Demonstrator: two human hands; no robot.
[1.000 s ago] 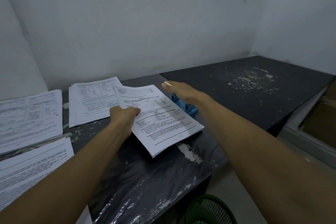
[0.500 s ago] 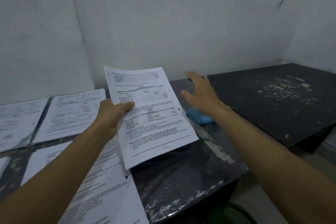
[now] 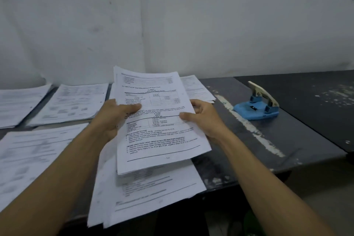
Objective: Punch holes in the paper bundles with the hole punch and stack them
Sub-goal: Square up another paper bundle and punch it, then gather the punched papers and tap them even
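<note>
Your left hand (image 3: 113, 119) and right hand (image 3: 203, 119) pinching the side edges of a paper bundle (image 3: 157, 120), held above a stack (image 3: 153, 193) overhanging the table's (image 3: 258, 149) front edge, hole punch (image 3: 256, 105) well right, bare dark surface around it, more stacks (image 3: 70, 101) toward the left back edge

Single head-worn view, wide-angle, looking forward and down from above the near edge of a dark table (image 3: 277, 130). Close to the work: forearms enter from 7 and 5 o'clock, with a paper bundle (image 3: 159, 120) near centre. White wall (image 3: 172, 15) fills the upper half at 12 o'clock. No second view to share anything with.
</note>
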